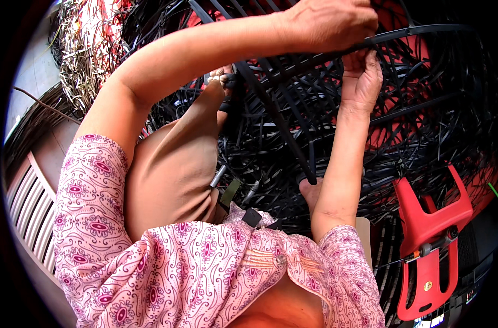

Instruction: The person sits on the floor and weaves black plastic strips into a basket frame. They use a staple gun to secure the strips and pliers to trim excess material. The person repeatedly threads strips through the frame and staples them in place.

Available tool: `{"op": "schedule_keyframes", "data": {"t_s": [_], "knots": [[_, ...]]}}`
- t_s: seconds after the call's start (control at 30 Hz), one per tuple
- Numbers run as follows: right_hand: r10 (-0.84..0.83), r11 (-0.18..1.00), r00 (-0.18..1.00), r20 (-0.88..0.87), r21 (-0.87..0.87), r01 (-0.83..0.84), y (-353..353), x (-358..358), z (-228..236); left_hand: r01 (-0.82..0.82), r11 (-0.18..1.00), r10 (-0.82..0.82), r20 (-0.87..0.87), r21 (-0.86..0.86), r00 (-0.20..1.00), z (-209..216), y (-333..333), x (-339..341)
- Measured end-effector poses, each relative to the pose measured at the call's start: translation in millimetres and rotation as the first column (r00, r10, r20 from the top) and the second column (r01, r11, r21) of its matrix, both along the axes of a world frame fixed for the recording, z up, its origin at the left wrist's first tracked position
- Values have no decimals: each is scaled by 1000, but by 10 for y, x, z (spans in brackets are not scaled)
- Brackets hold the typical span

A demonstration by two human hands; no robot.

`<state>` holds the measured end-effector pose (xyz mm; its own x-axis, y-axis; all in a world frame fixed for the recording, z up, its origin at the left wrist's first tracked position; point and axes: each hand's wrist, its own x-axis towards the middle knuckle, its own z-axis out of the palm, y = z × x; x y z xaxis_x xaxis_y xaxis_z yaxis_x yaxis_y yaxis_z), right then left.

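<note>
A black frame with a curved rim (pixel 435 29) and long straight bars (pixel 279 112) stands in front of me, leaning over a heap of black strips (pixel 424 123). My left hand (pixel 332 24) reaches across from the left and is closed just above the rim; what its fingers pinch is hidden. Below the rim, my right hand (pixel 362 79) is raised palm toward me, its fingers curled up against the underside of the rim. Whether a strip lies between those fingertips cannot be made out. The two hands are close together on opposite sides of the rim.
At the right is a red plastic seat (pixel 432 262) with a thin metal tool (pixel 424 250) across it. A pale strip bundle (pixel 90 49) lies at the upper left, a beige slatted chair (pixel 33 202) at the left. My beige-trousered leg (pixel 175 164) is bent beside the frame.
</note>
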<state>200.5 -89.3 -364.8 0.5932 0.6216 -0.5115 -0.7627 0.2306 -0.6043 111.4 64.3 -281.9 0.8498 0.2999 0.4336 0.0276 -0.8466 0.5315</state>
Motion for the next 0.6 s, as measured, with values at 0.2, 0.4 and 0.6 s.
{"op": "schedule_keyframes", "data": {"t_s": [0.2,0.4,0.6], "knots": [[-32,998,993,-115,50,38,16,-16,-115,-129,966,153,-93,222,984,20,-93,24],[116,951,976,-183,304,-57,-58,38,-350,-131,971,181,-259,198,949,-209,-235,207],[81,976,972,-221,214,-33,-28,38,-264,-182,973,218,-303,143,928,-205,-277,227]]}}
